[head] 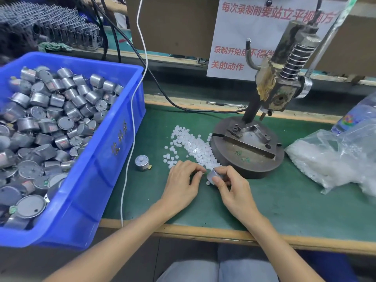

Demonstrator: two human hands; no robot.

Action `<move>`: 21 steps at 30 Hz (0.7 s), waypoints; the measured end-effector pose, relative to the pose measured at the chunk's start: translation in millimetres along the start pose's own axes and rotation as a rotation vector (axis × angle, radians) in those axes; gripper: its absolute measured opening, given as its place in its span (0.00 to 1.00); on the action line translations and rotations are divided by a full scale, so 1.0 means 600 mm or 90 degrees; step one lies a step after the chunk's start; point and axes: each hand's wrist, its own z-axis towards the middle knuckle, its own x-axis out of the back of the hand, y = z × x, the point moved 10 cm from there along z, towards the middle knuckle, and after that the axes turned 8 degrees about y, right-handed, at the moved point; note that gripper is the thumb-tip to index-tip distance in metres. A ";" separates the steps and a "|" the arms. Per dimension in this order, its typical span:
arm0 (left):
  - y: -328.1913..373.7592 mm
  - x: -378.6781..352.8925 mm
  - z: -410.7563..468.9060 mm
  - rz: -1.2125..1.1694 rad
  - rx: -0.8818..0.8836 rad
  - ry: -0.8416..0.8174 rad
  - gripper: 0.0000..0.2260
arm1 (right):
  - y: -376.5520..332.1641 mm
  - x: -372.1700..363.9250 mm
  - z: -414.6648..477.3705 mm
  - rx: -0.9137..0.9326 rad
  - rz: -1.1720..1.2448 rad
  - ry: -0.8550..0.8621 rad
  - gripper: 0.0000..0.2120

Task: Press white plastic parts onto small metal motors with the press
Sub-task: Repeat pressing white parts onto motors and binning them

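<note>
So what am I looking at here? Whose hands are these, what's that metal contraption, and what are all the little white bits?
There is no robot here. One camera worn on a person's head looks down at their own hands. The right hand grips a small metal motor. The left hand has its fingers curled at the motor's end, perhaps fitting a white piece, but that is too small to tell. The contraption is a hand press, standing on the green mat. The bits are white plastic parts, heaped beside its base, with more in the bag on the right. The blue crate is full of motors, and a second motor stands alone on the mat.
</note>
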 end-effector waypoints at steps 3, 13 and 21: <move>0.000 0.000 0.000 0.004 0.006 -0.001 0.04 | -0.003 -0.002 0.000 0.015 -0.013 -0.001 0.03; 0.002 0.004 -0.008 0.070 -0.023 0.001 0.05 | -0.028 -0.008 -0.007 0.113 -0.068 -0.005 0.06; 0.014 0.002 -0.010 0.025 -0.059 -0.013 0.15 | -0.057 -0.018 -0.015 0.221 -0.134 -0.010 0.10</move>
